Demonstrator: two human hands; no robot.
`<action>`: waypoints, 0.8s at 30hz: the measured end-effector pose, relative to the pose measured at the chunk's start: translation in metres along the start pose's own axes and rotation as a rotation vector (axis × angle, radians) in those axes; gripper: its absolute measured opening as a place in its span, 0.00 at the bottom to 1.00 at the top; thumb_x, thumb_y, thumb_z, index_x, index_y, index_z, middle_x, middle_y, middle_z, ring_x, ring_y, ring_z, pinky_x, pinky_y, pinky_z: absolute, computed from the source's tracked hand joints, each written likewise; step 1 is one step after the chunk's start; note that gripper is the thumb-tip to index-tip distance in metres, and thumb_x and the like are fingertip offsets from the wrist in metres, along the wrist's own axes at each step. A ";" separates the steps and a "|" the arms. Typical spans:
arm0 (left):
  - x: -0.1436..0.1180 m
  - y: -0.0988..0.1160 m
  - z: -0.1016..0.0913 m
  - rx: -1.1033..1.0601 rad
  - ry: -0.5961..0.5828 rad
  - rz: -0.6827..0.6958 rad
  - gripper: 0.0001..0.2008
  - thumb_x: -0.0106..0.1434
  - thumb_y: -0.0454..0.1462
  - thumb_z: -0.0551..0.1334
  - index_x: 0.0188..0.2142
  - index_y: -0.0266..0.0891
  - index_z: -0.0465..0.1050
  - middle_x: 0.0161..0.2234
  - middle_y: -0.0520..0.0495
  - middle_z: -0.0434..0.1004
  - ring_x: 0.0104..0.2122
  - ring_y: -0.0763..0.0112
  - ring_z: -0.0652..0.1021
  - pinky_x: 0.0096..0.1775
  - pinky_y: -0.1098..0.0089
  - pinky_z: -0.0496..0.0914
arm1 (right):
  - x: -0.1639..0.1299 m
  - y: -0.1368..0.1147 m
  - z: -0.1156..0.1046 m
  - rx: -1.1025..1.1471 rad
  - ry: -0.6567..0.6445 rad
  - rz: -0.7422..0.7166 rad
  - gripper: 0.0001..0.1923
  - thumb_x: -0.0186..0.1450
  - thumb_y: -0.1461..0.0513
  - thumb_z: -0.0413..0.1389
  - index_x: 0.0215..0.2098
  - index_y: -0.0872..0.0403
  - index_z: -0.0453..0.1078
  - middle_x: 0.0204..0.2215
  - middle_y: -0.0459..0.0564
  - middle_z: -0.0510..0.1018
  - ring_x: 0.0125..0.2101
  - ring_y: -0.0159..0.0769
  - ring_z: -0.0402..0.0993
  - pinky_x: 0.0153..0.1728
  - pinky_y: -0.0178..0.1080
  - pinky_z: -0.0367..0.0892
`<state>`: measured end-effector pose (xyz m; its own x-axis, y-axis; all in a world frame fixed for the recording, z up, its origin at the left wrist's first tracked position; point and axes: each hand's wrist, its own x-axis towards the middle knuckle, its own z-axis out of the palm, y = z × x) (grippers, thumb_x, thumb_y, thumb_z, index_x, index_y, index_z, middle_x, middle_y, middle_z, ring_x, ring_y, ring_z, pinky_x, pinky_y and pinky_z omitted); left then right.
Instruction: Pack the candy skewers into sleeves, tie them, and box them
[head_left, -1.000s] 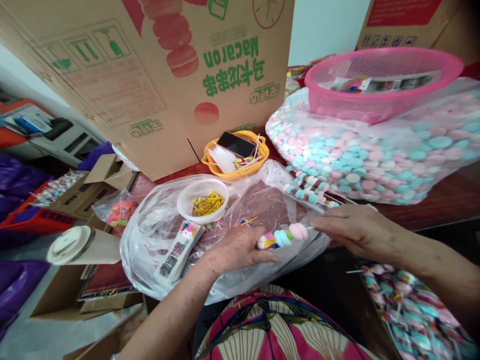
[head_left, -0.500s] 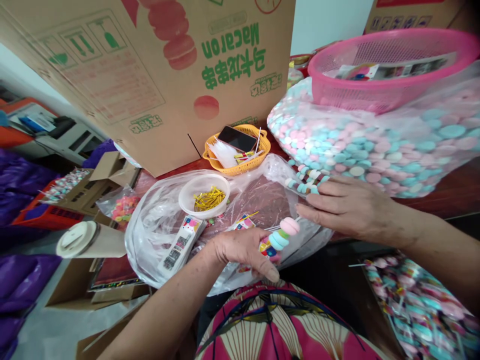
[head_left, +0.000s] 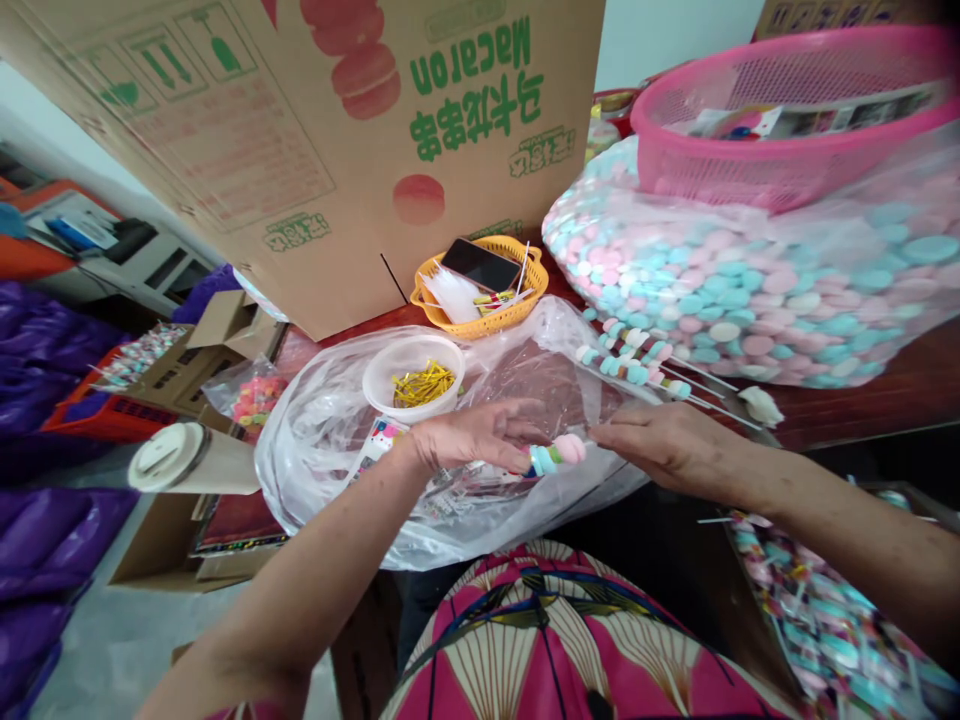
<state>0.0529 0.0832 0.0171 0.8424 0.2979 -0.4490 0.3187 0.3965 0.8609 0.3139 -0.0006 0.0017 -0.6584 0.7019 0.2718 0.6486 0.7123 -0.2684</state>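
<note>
Over the plastic-covered work area is a marshmallow skewer with blue, green and pink pieces. My left hand has its thumb and fingers closed about the blue end, which is partly hidden. At the pink end, the fingertips of my right hand are pressed together where the stick comes out; the stick itself is mostly covered. Behind my right hand lie several more marshmallow skewers, their white sticks pointing right. Printed wrappers lie partly under my left forearm. A white bowl of gold twist ties stands behind my left hand.
A yellow basket holds a phone. A pink basket rests on a big bag of marshmallows. A large carton stands at the back. A lidded cup is at left; finished skewers fill a box at lower right.
My right hand has left the row of skewers and come down to the pink end of the held one. My left hand has moved up and slightly left with the skewer.
</note>
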 end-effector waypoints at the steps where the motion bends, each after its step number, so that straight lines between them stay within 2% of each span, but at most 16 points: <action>1: -0.004 0.000 -0.007 0.004 -0.037 -0.007 0.48 0.41 0.47 0.75 0.59 0.40 0.60 0.51 0.39 0.74 0.46 0.63 0.76 0.45 0.65 0.69 | -0.001 0.000 0.001 0.031 0.054 -0.019 0.14 0.65 0.69 0.46 0.42 0.55 0.73 0.30 0.51 0.79 0.28 0.33 0.75 0.27 0.33 0.63; 3: -0.012 0.001 -0.016 0.082 -0.147 -0.093 0.37 0.41 0.51 0.74 0.48 0.36 0.71 0.42 0.42 0.78 0.39 0.64 0.78 0.37 0.69 0.70 | -0.001 -0.001 0.003 0.062 0.132 -0.067 0.14 0.67 0.68 0.45 0.44 0.57 0.71 0.32 0.52 0.79 0.29 0.33 0.75 0.28 0.33 0.65; 4: -0.014 0.002 -0.017 0.126 -0.212 -0.165 0.33 0.41 0.52 0.74 0.43 0.35 0.73 0.37 0.44 0.79 0.35 0.64 0.79 0.32 0.71 0.70 | -0.001 -0.002 0.004 0.055 0.150 -0.076 0.14 0.67 0.68 0.45 0.45 0.57 0.71 0.32 0.52 0.79 0.29 0.33 0.76 0.28 0.33 0.65; 6: -0.017 0.005 -0.013 0.162 -0.291 -0.295 0.27 0.41 0.51 0.74 0.36 0.36 0.72 0.28 0.48 0.78 0.27 0.66 0.78 0.24 0.73 0.66 | 0.003 -0.005 0.004 0.002 0.159 -0.085 0.14 0.67 0.69 0.45 0.45 0.57 0.71 0.31 0.51 0.79 0.28 0.33 0.75 0.27 0.33 0.64; 7: -0.018 0.007 -0.009 0.165 -0.294 -0.334 0.26 0.42 0.50 0.74 0.34 0.37 0.71 0.25 0.49 0.77 0.24 0.67 0.78 0.22 0.74 0.65 | 0.004 -0.007 0.003 -0.039 0.160 -0.087 0.15 0.66 0.70 0.46 0.45 0.57 0.71 0.30 0.51 0.79 0.28 0.33 0.75 0.26 0.33 0.63; 10: -0.018 0.011 0.008 0.215 -0.196 -0.373 0.22 0.43 0.48 0.73 0.29 0.38 0.67 0.19 0.53 0.73 0.19 0.72 0.74 0.19 0.75 0.61 | 0.010 -0.013 -0.001 -0.176 0.113 -0.092 0.16 0.64 0.71 0.45 0.42 0.57 0.72 0.27 0.51 0.78 0.25 0.34 0.73 0.24 0.34 0.60; 14: -0.011 0.014 0.026 0.496 -0.038 -0.397 0.21 0.43 0.46 0.73 0.30 0.39 0.66 0.18 0.57 0.69 0.18 0.74 0.71 0.20 0.75 0.61 | 0.020 -0.020 0.002 -0.193 -0.056 -0.082 0.16 0.62 0.71 0.46 0.41 0.55 0.73 0.27 0.50 0.77 0.24 0.34 0.72 0.23 0.35 0.58; 16: -0.002 0.012 0.031 0.641 0.023 -0.351 0.20 0.45 0.47 0.72 0.32 0.39 0.68 0.19 0.57 0.70 0.20 0.72 0.73 0.23 0.73 0.64 | 0.026 -0.023 0.009 -0.145 -0.127 -0.034 0.16 0.63 0.71 0.46 0.43 0.56 0.72 0.28 0.50 0.77 0.25 0.33 0.72 0.23 0.34 0.58; 18: 0.005 0.008 0.033 0.758 0.137 -0.221 0.21 0.47 0.45 0.71 0.37 0.38 0.71 0.26 0.53 0.74 0.27 0.68 0.76 0.30 0.70 0.68 | 0.032 -0.025 0.017 -0.107 -0.191 0.009 0.16 0.64 0.70 0.47 0.46 0.56 0.72 0.29 0.50 0.78 0.26 0.33 0.73 0.23 0.33 0.57; 20: 0.006 0.005 0.029 0.803 0.254 -0.062 0.28 0.45 0.42 0.72 0.46 0.39 0.70 0.38 0.47 0.78 0.38 0.62 0.76 0.39 0.67 0.69 | 0.034 -0.024 0.022 -0.079 -0.237 0.033 0.17 0.63 0.70 0.47 0.46 0.57 0.72 0.31 0.51 0.79 0.26 0.33 0.74 0.24 0.33 0.59; 21: 0.004 0.005 0.025 0.774 0.276 0.008 0.34 0.45 0.42 0.72 0.52 0.39 0.68 0.43 0.45 0.77 0.42 0.61 0.76 0.43 0.66 0.68 | 0.034 -0.023 0.023 -0.063 -0.242 0.041 0.16 0.63 0.70 0.47 0.45 0.57 0.72 0.31 0.52 0.79 0.27 0.34 0.74 0.24 0.33 0.60; 23: -0.006 0.008 0.015 0.650 0.226 0.092 0.39 0.47 0.43 0.71 0.58 0.41 0.62 0.48 0.43 0.76 0.46 0.61 0.75 0.46 0.65 0.68 | 0.031 -0.019 0.022 -0.025 -0.200 0.060 0.15 0.65 0.69 0.46 0.42 0.56 0.73 0.31 0.52 0.79 0.29 0.35 0.75 0.26 0.34 0.63; 24: -0.013 0.009 0.010 0.607 0.173 0.088 0.38 0.49 0.44 0.71 0.58 0.41 0.62 0.48 0.43 0.76 0.45 0.61 0.76 0.46 0.66 0.68 | 0.029 -0.017 0.020 -0.002 -0.165 0.068 0.15 0.66 0.68 0.45 0.41 0.56 0.73 0.31 0.52 0.79 0.30 0.35 0.75 0.28 0.34 0.64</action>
<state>0.0492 0.0745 0.0334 0.8102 0.4634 -0.3589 0.4839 -0.1831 0.8558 0.2761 0.0080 -0.0042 -0.6667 0.7389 0.0981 0.6942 0.6634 -0.2792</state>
